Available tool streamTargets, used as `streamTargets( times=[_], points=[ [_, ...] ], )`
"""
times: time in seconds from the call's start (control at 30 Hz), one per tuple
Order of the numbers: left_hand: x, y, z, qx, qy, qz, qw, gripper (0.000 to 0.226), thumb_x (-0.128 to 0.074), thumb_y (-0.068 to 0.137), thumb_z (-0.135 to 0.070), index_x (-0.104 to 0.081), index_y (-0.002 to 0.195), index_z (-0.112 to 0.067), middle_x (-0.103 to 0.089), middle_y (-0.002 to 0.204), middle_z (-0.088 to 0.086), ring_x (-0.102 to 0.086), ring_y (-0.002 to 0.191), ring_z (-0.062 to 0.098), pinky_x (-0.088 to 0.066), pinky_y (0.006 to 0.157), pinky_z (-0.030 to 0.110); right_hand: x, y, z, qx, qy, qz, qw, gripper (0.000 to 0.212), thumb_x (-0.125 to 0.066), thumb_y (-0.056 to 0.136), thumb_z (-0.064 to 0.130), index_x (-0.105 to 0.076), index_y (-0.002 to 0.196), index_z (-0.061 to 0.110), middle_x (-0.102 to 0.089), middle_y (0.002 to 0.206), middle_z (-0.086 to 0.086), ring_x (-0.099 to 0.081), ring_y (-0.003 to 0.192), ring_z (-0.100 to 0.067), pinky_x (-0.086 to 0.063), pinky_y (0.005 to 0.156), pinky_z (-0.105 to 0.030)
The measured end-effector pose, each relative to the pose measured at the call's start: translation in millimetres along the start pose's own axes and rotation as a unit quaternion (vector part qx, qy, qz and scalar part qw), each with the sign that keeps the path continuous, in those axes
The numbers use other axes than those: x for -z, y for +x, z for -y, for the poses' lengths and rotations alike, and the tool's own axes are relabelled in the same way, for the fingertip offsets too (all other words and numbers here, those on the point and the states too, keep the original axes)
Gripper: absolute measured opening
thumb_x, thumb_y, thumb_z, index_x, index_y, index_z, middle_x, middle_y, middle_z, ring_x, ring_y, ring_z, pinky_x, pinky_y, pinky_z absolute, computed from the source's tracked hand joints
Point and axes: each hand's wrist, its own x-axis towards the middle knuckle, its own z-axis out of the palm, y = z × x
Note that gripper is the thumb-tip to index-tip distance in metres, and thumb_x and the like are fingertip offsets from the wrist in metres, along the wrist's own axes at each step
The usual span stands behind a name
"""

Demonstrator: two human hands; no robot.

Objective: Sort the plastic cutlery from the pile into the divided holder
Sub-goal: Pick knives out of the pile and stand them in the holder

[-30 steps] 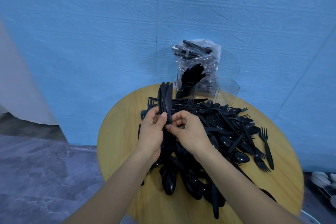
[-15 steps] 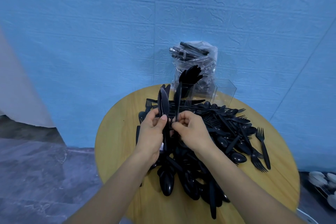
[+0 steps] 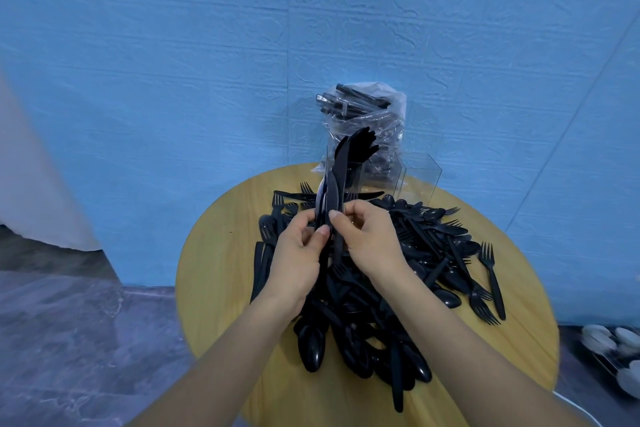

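Round wooden surface (image 3: 221, 263): bare rim showing from 7 to 10 o'clock and again at 3 to 5 o'clock; blue wall close behind at 12; grey floor (image 3: 69, 340) below at 9. Pile of black plastic cutlery (image 3: 408, 274), one heap covering the centre and spreading toward 3 o'clock, with a few loose forks lying near the rim at 3; piece count too tangled to tell. Divided holder (image 3: 414, 180), one, clear, standing at 12 o'clock by the far edge; its left compartment holds upright black pieces, the right-hand compartment looks clear. Plastic bag of cutlery (image 3: 377, 114), one, just behind the holder against the wall. Left hand (image 3: 298, 260) and right hand (image 3: 370, 239), raised over the centre of the pile, thumbs and fingers of both pinched onto one upright bundle of knives (image 3: 334, 198), blades pointing to 12; number in the bundle cannot be told. Against half a second ago, the bundle is drawn together again where the right hand had held one piece apart, and it now overlaps the holder's left compartment. White dishes (image 3: 613, 343) in a rack at 4 o'clock, off the surface.
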Motion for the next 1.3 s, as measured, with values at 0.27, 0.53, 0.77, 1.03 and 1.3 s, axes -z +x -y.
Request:
streamTargets(
  times=[0.27, 0.53, 0.77, 1.03, 1.3],
  points=[
    [-5.9, -6.9, -2.2, -0.058, 0.06, 0.002, 0.996, 0.023, -0.05, 0.096, -0.013, -0.059, 0.112, -0.028, -0.068, 0.09, 0.003, -0.066, 0.077, 0.01, -0.055, 0.07, 0.029, 7.8, -2.6, 4.5, -0.038, -0.051, -0.123, 0.99, 0.027, -0.066, 0.079, 0.014, -0.054, 0.055, 0.016, -0.054, 0.052, 0.005, -0.049, 0.05, -0.009, -0.043, 0.055, -0.023],
    [-11.1, -5.6, -3.0, -0.025, 0.021, 0.045, 0.998, 0.029, -0.05, 0.096, -0.009, -0.06, 0.121, -0.021, -0.071, 0.085, 0.0, -0.065, 0.07, 0.008, -0.05, 0.062, 0.022, 8.4, -1.4, 5.4, -0.056, -0.041, -0.154, 0.986, 0.022, -0.067, 0.078, 0.021, -0.059, 0.058, 0.017, -0.062, 0.057, 0.001, -0.065, 0.063, -0.024, -0.055, 0.071, -0.043],
    [-4.4, -1.3, -10.0, 0.035, -0.055, 0.015, 0.998, 0.023, -0.051, 0.096, -0.011, -0.065, 0.112, -0.019, -0.068, 0.079, -0.001, -0.058, 0.06, 0.007, -0.045, 0.052, 0.017, 19.9, -11.9, 8.9, -0.013, 0.069, -0.053, 0.996, 0.014, -0.064, 0.089, 0.015, -0.07, 0.078, 0.009, -0.066, 0.067, -0.005, -0.057, 0.056, -0.01, -0.05, 0.053, -0.02],
    [-7.7, -5.2, -18.4, 0.114, -0.201, 0.045, 0.972, 0.022, -0.049, 0.097, -0.014, -0.064, 0.113, -0.017, -0.072, 0.098, 0.01, -0.069, 0.078, 0.022, -0.055, 0.054, 0.033, 14.9, -31.6, 2.5, -0.03, 0.166, 0.049, 0.985, 0.039, -0.064, 0.085, -0.001, -0.058, 0.11, 0.028, -0.051, 0.07, -0.007, -0.052, 0.051, -0.003, -0.046, 0.047, -0.017],
    [-12.4, -6.6, -19.0, 0.093, -0.17, 0.049, 0.98, 0.025, -0.046, 0.098, -0.015, -0.063, 0.116, -0.019, -0.072, 0.102, 0.012, -0.069, 0.088, 0.023, -0.057, 0.06, 0.034, 14.5, -25.3, -2.7, -0.028, 0.116, 0.035, 0.992, 0.047, -0.062, 0.089, 0.007, -0.053, 0.132, 0.025, -0.052, 0.072, 0.0, -0.056, 0.06, -0.008, -0.054, 0.055, -0.026]
  ],
)
